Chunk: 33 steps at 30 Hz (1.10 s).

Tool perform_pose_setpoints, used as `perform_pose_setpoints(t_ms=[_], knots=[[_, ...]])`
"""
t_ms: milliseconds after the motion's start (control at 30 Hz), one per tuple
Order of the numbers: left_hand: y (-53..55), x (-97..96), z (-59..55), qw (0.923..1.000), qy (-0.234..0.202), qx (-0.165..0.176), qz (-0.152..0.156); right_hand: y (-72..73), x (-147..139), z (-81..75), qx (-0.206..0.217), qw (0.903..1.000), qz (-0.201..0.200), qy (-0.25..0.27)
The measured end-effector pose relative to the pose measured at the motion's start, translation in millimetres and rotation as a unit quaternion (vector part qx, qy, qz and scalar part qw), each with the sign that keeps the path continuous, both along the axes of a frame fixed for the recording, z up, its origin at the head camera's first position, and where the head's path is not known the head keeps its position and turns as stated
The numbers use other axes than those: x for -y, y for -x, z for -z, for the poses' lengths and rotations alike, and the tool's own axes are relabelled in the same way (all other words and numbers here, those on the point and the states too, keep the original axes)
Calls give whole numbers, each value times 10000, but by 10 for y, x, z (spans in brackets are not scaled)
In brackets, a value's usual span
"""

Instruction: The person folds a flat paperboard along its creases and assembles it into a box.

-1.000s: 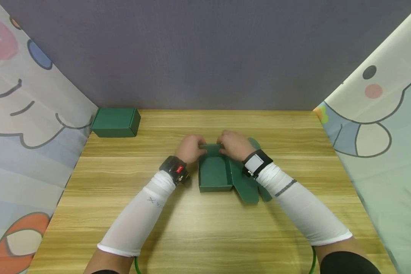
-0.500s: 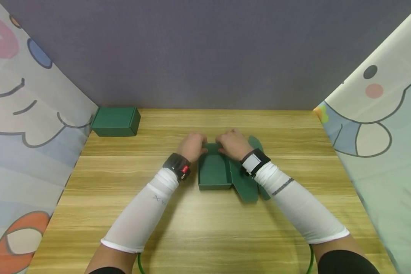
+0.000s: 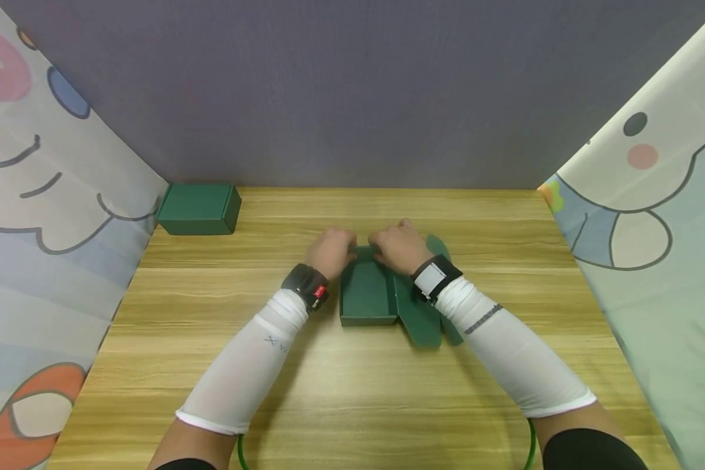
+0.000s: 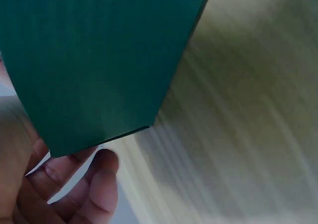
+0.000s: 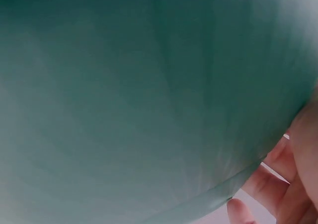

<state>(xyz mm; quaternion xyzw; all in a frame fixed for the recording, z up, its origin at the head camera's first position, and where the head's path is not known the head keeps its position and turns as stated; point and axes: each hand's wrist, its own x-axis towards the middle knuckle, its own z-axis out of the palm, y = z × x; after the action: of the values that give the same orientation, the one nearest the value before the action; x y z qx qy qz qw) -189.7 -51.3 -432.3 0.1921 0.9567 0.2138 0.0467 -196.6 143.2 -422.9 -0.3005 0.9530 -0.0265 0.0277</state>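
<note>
A small green cardboard box (image 3: 369, 297) lies open at the middle of the table, its lid (image 3: 421, 323) folded out to the right with side flaps spread. At the far left corner, my left hand (image 3: 331, 253) grips the far wall, thumb toward the inside. My right hand (image 3: 401, 248) pinches the same wall at its right end, the wrist passing over the lid. The left wrist view shows the outer side wall (image 4: 99, 65), with curled fingers (image 4: 103, 189) at its far end. In the right wrist view the green lid (image 5: 149, 95) fills most of the picture and partly hides the fingers (image 5: 263, 184).
A closed green box (image 3: 195, 210) stands at the back left corner of the wooden table (image 3: 388, 405). Behind the table rises a grey panel (image 3: 352, 98). Cartoon-printed cloths (image 3: 640, 196) flank both sides.
Over the last second my left hand has shifted slightly right and away, closer to the right hand along the far wall. The right hand has edged slightly left; the box has barely moved.
</note>
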Motion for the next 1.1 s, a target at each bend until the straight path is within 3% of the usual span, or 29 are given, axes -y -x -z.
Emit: perform_pose_setpoints(t_ms=[233, 533, 700, 867, 1100], knots=[[1, 29, 12, 9996, 88, -247, 128, 5, 11, 23, -168, 9999, -8, -35], [-80, 52, -51, 9998, 91, -80, 146, -6, 29, 63, -196, 9994, -274, -96], [-123, 79, -87, 9999, 70, -11, 141, -11, 1, 61, -54, 9993, -352, 123], [-149, 150, -105, 9998, 142, 68, 104, -69, -73, -95, 73, 9977, -359, 577], [-218, 243, -141, 9994, 70, 263, -234, -189, -312, -426, 84, 9939, -74, 1101]])
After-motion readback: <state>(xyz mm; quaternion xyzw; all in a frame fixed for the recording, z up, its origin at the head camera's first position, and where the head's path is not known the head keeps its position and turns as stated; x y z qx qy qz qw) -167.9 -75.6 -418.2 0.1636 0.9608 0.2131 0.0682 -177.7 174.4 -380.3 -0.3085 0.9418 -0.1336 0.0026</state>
